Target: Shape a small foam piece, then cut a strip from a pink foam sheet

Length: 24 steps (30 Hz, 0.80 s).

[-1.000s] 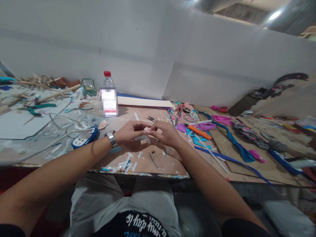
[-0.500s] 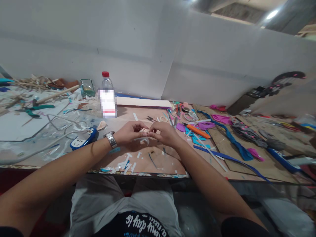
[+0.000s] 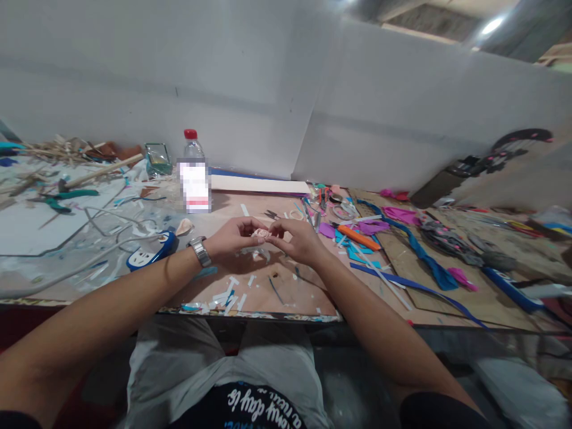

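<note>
Between my two hands is a small pale peach flower (image 3: pixel 261 234), rose-like with folded layers. My left hand (image 3: pixel 235 238), with a metal watch (image 3: pixel 201 252) on its wrist, pinches it from the left. My right hand (image 3: pixel 298 239) has its fingertips closed on the flower's right edge. The fingers cover part of the flower, and its underside is hidden. Crumpled whitish scraps (image 3: pixel 258 256) show just below the hands, close to the tabletop. A loose peach petal-shaped piece (image 3: pixel 184 226) lies to the left of my left hand.
Left stand a blue-and-white power strip (image 3: pixel 149 251) with a grey cable, green-handled pliers (image 3: pixel 58 201) and a red-capped bottle (image 3: pixel 191 143). Right lie an orange utility knife (image 3: pixel 358 238), blue strips (image 3: pixel 415 283) and purple scraps. White paper bits (image 3: pixel 227 296) dot the front edge.
The flower has turned slightly between the fingers, and more of its layered top shows. My fingers have shifted a little; the whitish scraps below the hands show more. The rest of the bench looks the same.
</note>
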Tool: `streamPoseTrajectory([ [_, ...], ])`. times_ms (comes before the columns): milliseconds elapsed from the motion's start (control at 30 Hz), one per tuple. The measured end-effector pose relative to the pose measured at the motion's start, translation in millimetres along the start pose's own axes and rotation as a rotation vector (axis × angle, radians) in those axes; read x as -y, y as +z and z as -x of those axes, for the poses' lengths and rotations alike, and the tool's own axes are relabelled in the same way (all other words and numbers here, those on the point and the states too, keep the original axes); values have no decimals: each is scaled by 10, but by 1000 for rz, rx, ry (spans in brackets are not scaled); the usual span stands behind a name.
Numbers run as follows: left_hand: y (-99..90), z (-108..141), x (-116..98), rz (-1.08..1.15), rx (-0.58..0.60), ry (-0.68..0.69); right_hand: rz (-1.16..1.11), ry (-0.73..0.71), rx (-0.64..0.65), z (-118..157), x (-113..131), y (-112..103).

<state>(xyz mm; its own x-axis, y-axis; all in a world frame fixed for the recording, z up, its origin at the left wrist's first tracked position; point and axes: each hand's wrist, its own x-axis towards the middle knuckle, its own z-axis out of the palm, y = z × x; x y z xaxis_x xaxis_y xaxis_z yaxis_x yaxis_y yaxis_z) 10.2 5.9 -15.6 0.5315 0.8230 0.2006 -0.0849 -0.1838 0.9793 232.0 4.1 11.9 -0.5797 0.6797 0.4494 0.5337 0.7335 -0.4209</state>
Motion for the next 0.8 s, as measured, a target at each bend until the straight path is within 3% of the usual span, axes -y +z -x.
streamPoseTrajectory([
  [267,8,-26,-48,-72,-126,-153,56,-27,34,-5,5,10],
  [433,-30,-61,-14,-10,-151,-144,47,-51,26,-6,-23,3],
  [800,-31,-33,-25,-143,-33,-127,109,-75,11,-14,-43,-20],
])
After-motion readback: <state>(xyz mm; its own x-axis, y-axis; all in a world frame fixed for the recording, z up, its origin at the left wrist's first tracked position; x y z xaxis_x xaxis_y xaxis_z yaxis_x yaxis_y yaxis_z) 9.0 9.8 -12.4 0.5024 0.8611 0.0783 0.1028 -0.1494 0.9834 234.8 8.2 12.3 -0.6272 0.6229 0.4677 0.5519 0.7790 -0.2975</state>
